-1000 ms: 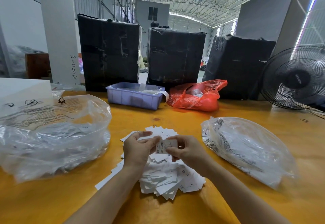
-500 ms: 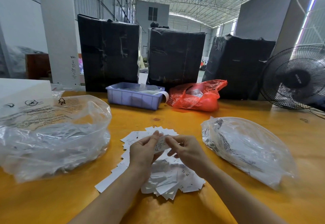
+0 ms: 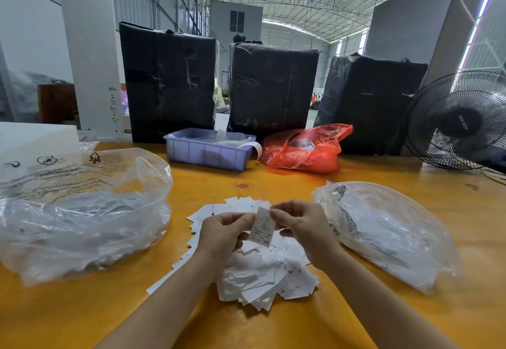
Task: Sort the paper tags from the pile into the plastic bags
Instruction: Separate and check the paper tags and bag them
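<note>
1. Hands left and right pinch one paper tag upright between them.
2. Directly beneath lies the tag pile on the bench.
3. Plastic bags flank them: left bag, right bag.

I pinch one paper tag between my left hand and right hand. Below lies the pile, between two plastic bags on the desk.
</note>
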Available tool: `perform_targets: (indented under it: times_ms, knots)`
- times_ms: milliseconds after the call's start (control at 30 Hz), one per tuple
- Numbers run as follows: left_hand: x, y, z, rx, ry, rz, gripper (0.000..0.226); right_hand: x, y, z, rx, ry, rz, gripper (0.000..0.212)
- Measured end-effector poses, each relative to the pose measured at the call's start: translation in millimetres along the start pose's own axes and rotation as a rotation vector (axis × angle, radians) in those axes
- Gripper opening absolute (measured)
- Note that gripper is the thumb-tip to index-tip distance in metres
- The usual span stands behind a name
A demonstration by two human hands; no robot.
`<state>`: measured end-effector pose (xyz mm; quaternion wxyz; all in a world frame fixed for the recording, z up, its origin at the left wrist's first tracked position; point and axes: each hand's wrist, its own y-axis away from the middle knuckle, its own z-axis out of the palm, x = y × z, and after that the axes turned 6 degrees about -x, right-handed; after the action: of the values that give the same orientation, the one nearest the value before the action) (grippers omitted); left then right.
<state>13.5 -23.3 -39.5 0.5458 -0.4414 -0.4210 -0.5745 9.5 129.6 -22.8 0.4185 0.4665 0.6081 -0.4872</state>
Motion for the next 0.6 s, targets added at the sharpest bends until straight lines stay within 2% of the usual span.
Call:
perform_targets:
  times_ms: [233, 333, 400, 467, 533, 600]
  knots:
    - [1.7, -4.3, -3.0, -0.031, -0.057, -0.006, 0.013, -0.8, -0.8, -2.1, 0.073, -0.093, 0.046, 0.005]
    - [5.6, -2.3, -6.0, -0.115, -0.136, -0.016, 0.015, -5.1, -0.2, -3.2, 0.086, -0.089, 0.007, 0.006]
    - [14.5, -3.8, -9.4, -0.11, -0.221, 0.023, 0.012, -11.9, -2.2, -12.5, 0.147, -0.041, -0.073, 0.007]
    - [30.6, -7.9, -18.8, -0.001, -0.24, 0.119, 0.008, -21.9, -6.5, -34.8, 0.304, 0.168, -0.214, 0.005]
    - [53.2, -12.8, -37.1, 0.206, -0.171, 0.229, 0.006, -26.0, -12.5, -72.0, 0.469, 0.539, -0.282, 0.009]
    - [74.2, -16.9, -64.9, 0.452, -0.061, 0.306, 0.006, -24.2, -17.0, -114.0, 0.504, 0.935, -0.103, 0.014]
